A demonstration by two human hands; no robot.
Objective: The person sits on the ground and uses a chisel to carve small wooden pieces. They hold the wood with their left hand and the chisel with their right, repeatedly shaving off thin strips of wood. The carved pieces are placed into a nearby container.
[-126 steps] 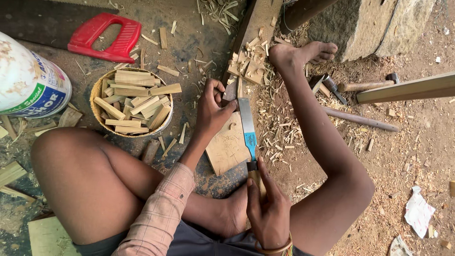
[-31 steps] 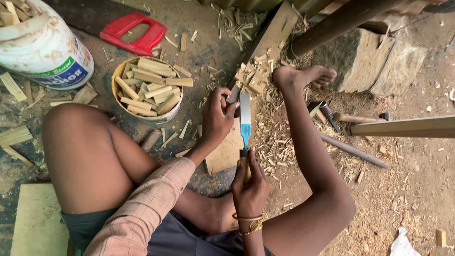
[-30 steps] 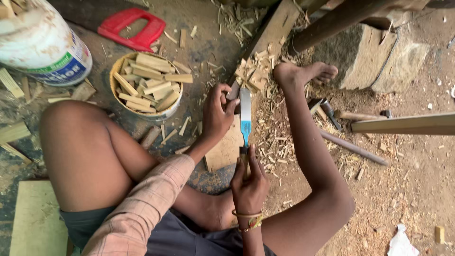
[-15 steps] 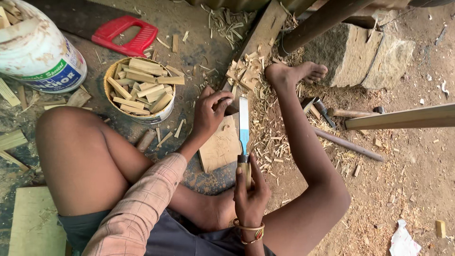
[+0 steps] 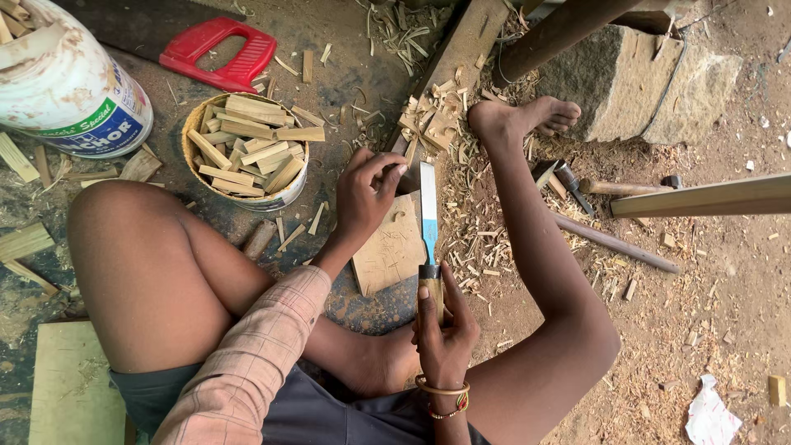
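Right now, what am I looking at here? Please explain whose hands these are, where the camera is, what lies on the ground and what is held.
There is no machine. A person sits on the ground, and a camera worn on their head looks down at their own two bare hands and legs. The right hand grips the wooden handle of a chisel with a blue and silver blade, pointing away from the body. The left hand pinches a small wood piece beside the blade, over a flat wooden board. Nearby stand a round tub full of cut wood sticks, a white plastic bucket and a red saw handle. Wood chips cover the ground by the right foot.
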